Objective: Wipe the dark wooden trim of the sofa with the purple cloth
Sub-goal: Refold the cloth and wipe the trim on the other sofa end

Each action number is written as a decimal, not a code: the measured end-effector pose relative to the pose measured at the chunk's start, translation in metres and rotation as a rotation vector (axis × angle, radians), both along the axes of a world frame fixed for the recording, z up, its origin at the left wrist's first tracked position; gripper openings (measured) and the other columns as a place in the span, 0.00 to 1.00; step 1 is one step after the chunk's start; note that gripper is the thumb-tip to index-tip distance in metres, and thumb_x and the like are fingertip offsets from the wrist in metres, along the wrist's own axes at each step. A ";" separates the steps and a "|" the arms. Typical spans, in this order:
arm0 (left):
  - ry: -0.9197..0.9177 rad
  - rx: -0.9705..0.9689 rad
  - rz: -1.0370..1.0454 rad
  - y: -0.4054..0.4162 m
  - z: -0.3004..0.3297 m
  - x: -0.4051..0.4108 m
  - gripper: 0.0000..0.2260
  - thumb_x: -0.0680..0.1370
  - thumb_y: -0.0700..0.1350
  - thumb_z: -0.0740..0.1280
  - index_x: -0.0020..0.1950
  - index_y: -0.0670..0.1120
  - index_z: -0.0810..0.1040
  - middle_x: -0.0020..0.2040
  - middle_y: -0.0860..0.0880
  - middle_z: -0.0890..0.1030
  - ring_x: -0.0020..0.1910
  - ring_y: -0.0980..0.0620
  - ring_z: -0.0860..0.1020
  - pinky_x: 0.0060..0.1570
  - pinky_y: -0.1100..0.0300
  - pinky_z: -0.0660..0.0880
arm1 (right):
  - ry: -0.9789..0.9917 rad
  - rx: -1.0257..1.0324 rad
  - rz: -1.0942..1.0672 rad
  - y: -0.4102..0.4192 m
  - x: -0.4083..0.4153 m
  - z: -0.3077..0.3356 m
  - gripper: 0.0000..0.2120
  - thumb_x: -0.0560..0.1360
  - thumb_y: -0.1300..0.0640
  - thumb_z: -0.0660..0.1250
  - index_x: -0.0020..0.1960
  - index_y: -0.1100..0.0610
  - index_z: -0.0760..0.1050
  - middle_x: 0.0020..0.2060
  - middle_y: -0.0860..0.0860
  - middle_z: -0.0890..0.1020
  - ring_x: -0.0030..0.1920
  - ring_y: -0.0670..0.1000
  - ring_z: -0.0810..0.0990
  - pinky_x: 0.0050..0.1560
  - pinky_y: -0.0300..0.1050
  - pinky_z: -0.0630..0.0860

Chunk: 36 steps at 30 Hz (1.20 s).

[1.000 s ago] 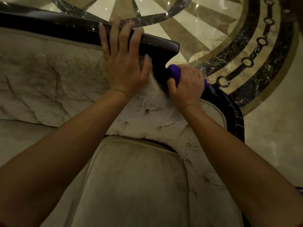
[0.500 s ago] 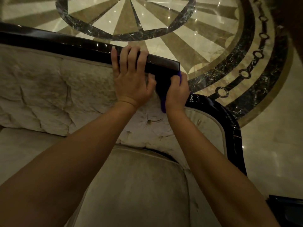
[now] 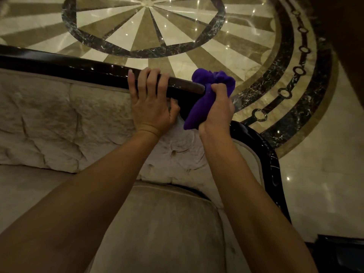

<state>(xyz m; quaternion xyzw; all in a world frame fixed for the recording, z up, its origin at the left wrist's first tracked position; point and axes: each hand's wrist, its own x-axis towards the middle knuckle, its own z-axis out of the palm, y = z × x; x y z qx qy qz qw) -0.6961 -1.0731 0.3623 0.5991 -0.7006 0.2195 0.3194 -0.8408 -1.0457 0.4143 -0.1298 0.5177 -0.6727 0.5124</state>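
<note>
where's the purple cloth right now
In the head view, the purple cloth is bunched in the right hand at the end of the dark top trim.

The glossy dark wooden trim rail (image 3: 82, 72) along the top of the sofa back lies bare from the left edge up to the left hand (image 3: 150, 107), whose fingers hook over it, while its right end is blocked by the right hand (image 3: 215, 109) fisted round the bunched purple cloth (image 3: 208, 89). The curved dark trim (image 3: 262, 150) running down the sofa's right side is uncovered below that fist. Both forearms cross above the beige tufted backrest (image 3: 59, 123) and seat cushion (image 3: 157, 229), and the patterned marble floor (image 3: 325, 154) beyond the rail is open.
</note>
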 end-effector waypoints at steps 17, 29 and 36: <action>-0.010 0.297 -0.017 0.018 0.028 -0.008 0.28 0.78 0.54 0.61 0.75 0.43 0.65 0.75 0.37 0.68 0.79 0.35 0.60 0.81 0.34 0.47 | -0.112 0.184 0.059 0.082 -0.071 0.021 0.15 0.74 0.56 0.73 0.60 0.56 0.81 0.59 0.58 0.86 0.61 0.62 0.83 0.66 0.67 0.78; 0.618 0.772 -0.366 0.190 0.074 -0.027 0.18 0.81 0.42 0.68 0.71 0.43 0.74 0.69 0.43 0.74 0.68 0.44 0.74 0.64 0.53 0.71 | 0.135 0.294 0.258 0.188 -0.095 0.059 0.12 0.73 0.50 0.75 0.55 0.49 0.83 0.47 0.51 0.89 0.50 0.56 0.87 0.52 0.55 0.85; 0.948 0.944 -0.457 0.258 0.122 -0.039 0.08 0.86 0.50 0.62 0.57 0.50 0.79 0.49 0.53 0.81 0.44 0.64 0.79 0.38 0.73 0.72 | 0.191 0.326 0.304 0.253 -0.064 0.075 0.15 0.72 0.42 0.73 0.56 0.46 0.83 0.51 0.53 0.89 0.50 0.56 0.88 0.50 0.54 0.86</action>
